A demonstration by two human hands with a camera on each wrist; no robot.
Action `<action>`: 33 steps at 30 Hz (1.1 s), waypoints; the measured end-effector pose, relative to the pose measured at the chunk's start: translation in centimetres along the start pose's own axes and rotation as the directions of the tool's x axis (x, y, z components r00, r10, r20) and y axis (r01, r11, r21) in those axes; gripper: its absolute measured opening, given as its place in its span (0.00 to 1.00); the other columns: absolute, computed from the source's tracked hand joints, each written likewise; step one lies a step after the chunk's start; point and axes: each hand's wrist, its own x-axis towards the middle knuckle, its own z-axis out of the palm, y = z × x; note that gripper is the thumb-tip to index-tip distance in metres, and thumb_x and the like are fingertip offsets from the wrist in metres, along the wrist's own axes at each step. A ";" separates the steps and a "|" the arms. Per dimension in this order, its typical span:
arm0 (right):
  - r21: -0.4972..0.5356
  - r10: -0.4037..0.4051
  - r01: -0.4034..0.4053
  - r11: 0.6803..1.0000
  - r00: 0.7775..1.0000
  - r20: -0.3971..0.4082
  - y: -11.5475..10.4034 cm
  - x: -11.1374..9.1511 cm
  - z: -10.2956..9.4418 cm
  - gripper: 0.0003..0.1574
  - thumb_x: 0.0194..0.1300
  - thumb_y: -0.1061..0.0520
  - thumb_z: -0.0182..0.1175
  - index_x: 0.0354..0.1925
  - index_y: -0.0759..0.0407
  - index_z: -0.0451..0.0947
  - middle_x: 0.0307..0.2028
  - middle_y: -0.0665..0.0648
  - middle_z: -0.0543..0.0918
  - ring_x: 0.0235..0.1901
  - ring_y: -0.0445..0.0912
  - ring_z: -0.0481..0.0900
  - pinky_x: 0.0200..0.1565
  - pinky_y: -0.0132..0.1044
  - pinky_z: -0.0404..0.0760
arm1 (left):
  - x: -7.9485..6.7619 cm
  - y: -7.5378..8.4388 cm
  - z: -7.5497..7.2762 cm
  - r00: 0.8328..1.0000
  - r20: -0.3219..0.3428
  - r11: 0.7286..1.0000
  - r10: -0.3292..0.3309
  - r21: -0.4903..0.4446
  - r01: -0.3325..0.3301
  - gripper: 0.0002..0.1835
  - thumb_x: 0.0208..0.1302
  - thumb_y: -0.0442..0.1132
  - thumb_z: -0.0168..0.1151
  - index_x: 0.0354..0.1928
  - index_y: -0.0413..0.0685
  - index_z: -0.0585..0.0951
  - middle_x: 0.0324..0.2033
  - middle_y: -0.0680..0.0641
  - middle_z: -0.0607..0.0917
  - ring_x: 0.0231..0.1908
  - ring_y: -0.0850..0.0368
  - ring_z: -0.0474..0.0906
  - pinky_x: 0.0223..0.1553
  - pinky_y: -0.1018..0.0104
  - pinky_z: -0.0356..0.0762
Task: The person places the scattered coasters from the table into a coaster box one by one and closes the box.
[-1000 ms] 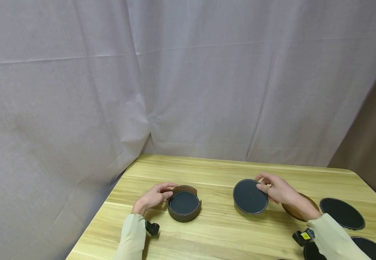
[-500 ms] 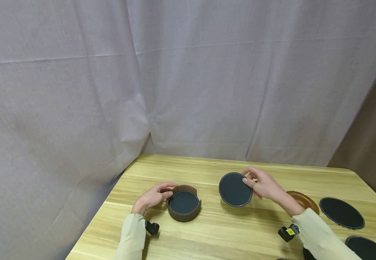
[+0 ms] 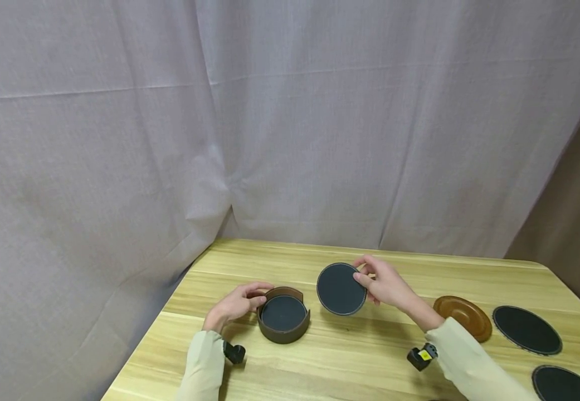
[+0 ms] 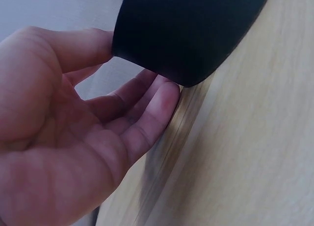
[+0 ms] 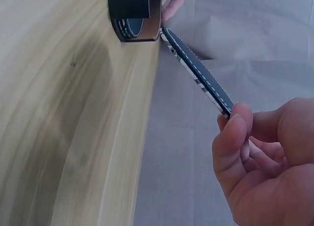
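Observation:
In the head view my left hand (image 3: 234, 305) holds the left side of a round dark brown coaster holder (image 3: 283, 335) with a gap in its wall. Its thumb (image 4: 88, 50) meets the dark outer wall in the left wrist view. A black disc lies inside the holder; the right wrist view shows several stitched edges there. Between thumb and fingers, my right hand (image 3: 387, 287) pinches a round black coaster (image 3: 341, 289) by its right edge, raised off the table and right of the holder. White stitching runs round this coaster (image 5: 201, 71), and its other face is patterned black and white.
On the right side of the wooden table (image 3: 350, 362) lie a brown oval wooden dish (image 3: 462, 317) and a black round piece (image 3: 527, 329). Another black round piece (image 3: 568, 383) is cut off by the frame's lower edge. A grey curtain (image 3: 300, 139) hangs behind the table.
My right hand has carried the coaster leftward and slightly up, toward the holder, uncovering the brown dish. The left hand and the holder have stayed in place.

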 end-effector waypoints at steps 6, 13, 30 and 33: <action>0.038 0.013 -0.013 0.999 1.000 -0.010 -0.9 0.8 1.1 0.15 0.70 0.62 0.57 0.53 0.65 0.72 0.29 0.60 0.78 0.12 0.46 0.72 0.15 0.50 0.78 | 0.0 -0.1 -0.1 1.000 0.004 1.000 0.008 0.007 -0.008 0.20 0.73 0.36 0.53 0.65 0.51 0.74 0.60 0.36 0.78 0.54 0.48 0.80 0.49 0.60 0.82; 0.050 -0.010 0.010 0.999 1.000 -0.010 -1.8 1.6 2.4 0.15 0.69 0.63 0.58 0.52 0.64 0.72 0.29 0.59 0.79 0.11 0.46 0.73 0.15 0.50 0.78 | -0.1 -0.1 -0.2 1.000 0.005 1.000 -0.001 -0.005 0.001 0.21 0.73 0.36 0.53 0.66 0.49 0.74 0.60 0.37 0.78 0.54 0.49 0.79 0.48 0.61 0.81; 0.196 0.056 -0.059 0.979 0.998 0.021 -2.6 2.3 7.0 0.16 0.69 0.62 0.59 0.53 0.63 0.72 0.29 0.60 0.79 0.11 0.43 0.74 0.18 0.54 0.80 | -0.2 -0.1 -0.1 1.000 0.007 1.000 0.010 -0.006 -0.010 0.21 0.72 0.35 0.54 0.66 0.48 0.73 0.60 0.34 0.77 0.53 0.49 0.80 0.48 0.62 0.81; 0.222 0.071 -0.078 0.972 0.997 0.042 -3.1 2.3 8.0 0.16 0.68 0.62 0.59 0.53 0.64 0.72 0.29 0.59 0.79 0.11 0.43 0.74 0.20 0.59 0.80 | -0.2 0.0 -0.1 1.000 0.004 1.000 0.012 -0.010 -0.012 0.21 0.72 0.35 0.54 0.66 0.47 0.73 0.61 0.33 0.77 0.54 0.48 0.79 0.48 0.62 0.81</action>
